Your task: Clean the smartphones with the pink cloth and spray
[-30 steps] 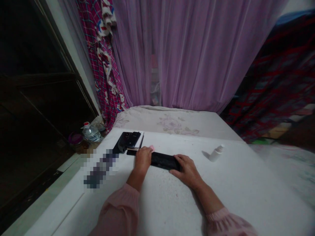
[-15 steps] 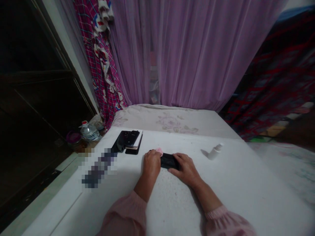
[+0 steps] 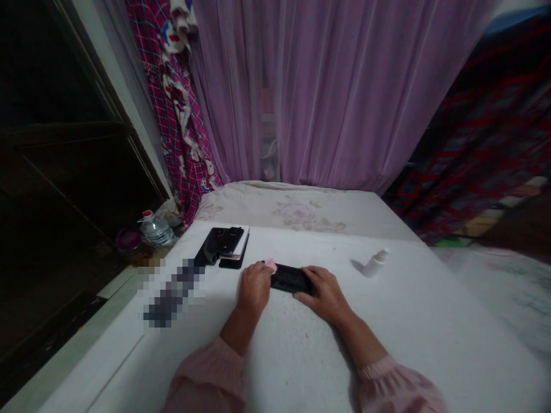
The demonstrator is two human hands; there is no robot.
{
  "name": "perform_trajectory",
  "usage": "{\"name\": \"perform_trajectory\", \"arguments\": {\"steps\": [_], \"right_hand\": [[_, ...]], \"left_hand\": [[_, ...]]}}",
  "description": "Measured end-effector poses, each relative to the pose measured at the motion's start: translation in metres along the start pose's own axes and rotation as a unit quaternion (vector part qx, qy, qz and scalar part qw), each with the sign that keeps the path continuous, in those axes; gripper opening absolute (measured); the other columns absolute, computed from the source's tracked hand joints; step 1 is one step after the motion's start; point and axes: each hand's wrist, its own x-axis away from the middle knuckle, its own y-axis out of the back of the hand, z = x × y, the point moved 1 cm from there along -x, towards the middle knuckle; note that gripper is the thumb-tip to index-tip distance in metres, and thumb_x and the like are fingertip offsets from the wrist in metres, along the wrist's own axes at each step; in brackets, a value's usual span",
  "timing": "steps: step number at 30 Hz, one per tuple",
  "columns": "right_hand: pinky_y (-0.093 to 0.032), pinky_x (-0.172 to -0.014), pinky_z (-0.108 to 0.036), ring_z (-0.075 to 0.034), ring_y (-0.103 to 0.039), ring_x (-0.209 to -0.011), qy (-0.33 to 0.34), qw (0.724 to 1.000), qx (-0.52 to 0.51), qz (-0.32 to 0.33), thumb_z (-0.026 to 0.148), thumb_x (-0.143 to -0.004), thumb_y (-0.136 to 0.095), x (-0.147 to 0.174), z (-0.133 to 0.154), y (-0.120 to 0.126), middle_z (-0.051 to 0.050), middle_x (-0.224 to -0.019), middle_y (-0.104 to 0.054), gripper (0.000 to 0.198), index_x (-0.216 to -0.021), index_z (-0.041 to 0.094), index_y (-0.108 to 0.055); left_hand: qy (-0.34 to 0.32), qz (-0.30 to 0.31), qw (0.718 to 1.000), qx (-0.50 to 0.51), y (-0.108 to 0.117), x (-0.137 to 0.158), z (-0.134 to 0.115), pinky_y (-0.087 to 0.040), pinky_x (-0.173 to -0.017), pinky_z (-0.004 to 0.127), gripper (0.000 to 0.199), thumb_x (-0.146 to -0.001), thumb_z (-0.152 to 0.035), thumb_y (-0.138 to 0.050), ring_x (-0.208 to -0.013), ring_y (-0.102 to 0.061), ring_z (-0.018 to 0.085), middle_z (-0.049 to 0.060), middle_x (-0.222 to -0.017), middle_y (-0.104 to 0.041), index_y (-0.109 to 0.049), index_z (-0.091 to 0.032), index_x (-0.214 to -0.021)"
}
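A black phone-like device [image 3: 287, 279] lies flat on the white table in front of me. My right hand [image 3: 322, 292] grips its right end, with the thumb along the near edge and the fingers over the far one. At the device's left end, my left hand [image 3: 255, 287] is closed on a pink cloth [image 3: 271, 265], which pokes out past the fingertips and touches the device. The palm hides most of the cloth. Right of my hands stands a small white spray bottle [image 3: 374, 264].
Several phones [image 3: 232, 241] and a black case lie stacked at the table's back left, beside a blurred-out item [image 3: 174, 292]. A floral cloth [image 3: 297, 212] covers the far end, before purple curtains [image 3: 344, 97]. A red-capped water bottle [image 3: 157, 229] stands beyond the left edge.
My left hand and the pink cloth have slid left along the device, baring more of its black surface. The right hand keeps its hold in the same place.
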Motion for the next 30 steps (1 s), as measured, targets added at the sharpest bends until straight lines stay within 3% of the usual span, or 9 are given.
{"name": "perform_trajectory", "arguments": {"steps": [6,10,15,18,22,30], "right_hand": [[-0.043,-0.095,-0.046,-0.031,-0.056,-0.110,0.000,1.000,-0.003,-0.005,0.048,-0.074,-0.070,-0.001,0.002,0.001,-0.015,-0.119,-0.062,0.059,-0.123,0.017,-0.061],[-0.043,-0.095,-0.047,-0.032,-0.056,-0.110,0.001,1.000,-0.005,-0.004,0.048,-0.074,-0.070,-0.001,0.002,0.002,-0.015,-0.119,-0.062,0.058,-0.123,0.017,-0.061],[-0.043,-0.095,-0.046,-0.031,-0.057,-0.109,0.001,1.000,-0.014,-0.006,0.050,-0.075,-0.069,-0.001,0.002,0.003,-0.014,-0.118,-0.063,0.058,-0.122,0.018,-0.061],[-0.044,-0.095,-0.045,-0.030,-0.057,-0.109,-0.001,1.000,-0.016,-0.002,0.050,-0.074,-0.070,-0.002,0.004,0.003,-0.014,-0.118,-0.062,0.059,-0.122,0.017,-0.061],[-0.043,-0.095,-0.046,-0.031,-0.057,-0.109,-0.002,1.000,-0.016,-0.004,0.050,-0.073,-0.071,-0.002,0.004,0.002,-0.014,-0.119,-0.062,0.060,-0.123,0.018,-0.061],[-0.043,-0.094,-0.048,-0.032,-0.056,-0.110,-0.001,1.000,-0.017,0.002,0.051,-0.073,-0.071,-0.002,0.000,0.001,-0.015,-0.119,-0.062,0.062,-0.125,0.019,-0.060]], "left_hand": [[-0.008,-0.061,0.998,0.008,-0.005,0.014,0.020,-0.042,-0.074,0.030,0.026,-0.097,-0.021,-0.046,-0.078,-0.059,0.019,0.005,-0.083,-0.065,-0.071,-0.022,-0.090],[-0.031,-0.059,0.998,0.014,-0.009,0.023,0.002,-0.042,-0.076,0.031,0.030,-0.099,-0.022,-0.042,-0.079,-0.059,0.018,0.005,-0.083,-0.065,-0.070,-0.023,-0.089],[-0.063,-0.005,0.998,0.010,-0.011,0.028,-0.030,-0.043,-0.076,0.032,0.024,-0.097,-0.021,-0.046,-0.083,-0.058,0.019,0.005,-0.088,-0.065,-0.070,-0.023,-0.097],[-0.078,0.017,0.997,0.006,-0.012,0.029,-0.037,-0.044,-0.076,0.032,0.020,-0.095,-0.019,-0.050,-0.085,-0.058,0.020,0.005,-0.093,-0.065,-0.069,-0.023,-0.100],[-0.081,0.002,0.996,0.026,-0.011,0.029,-0.027,-0.044,-0.077,0.032,0.020,-0.094,-0.015,-0.051,-0.086,-0.059,0.019,0.004,-0.093,-0.066,-0.069,-0.024,-0.098],[-0.037,-0.078,0.995,0.052,-0.003,0.029,0.022,-0.046,-0.078,0.031,0.022,-0.092,-0.013,-0.050,-0.083,-0.062,0.018,0.003,-0.085,-0.067,-0.070,-0.022,-0.090]]}}
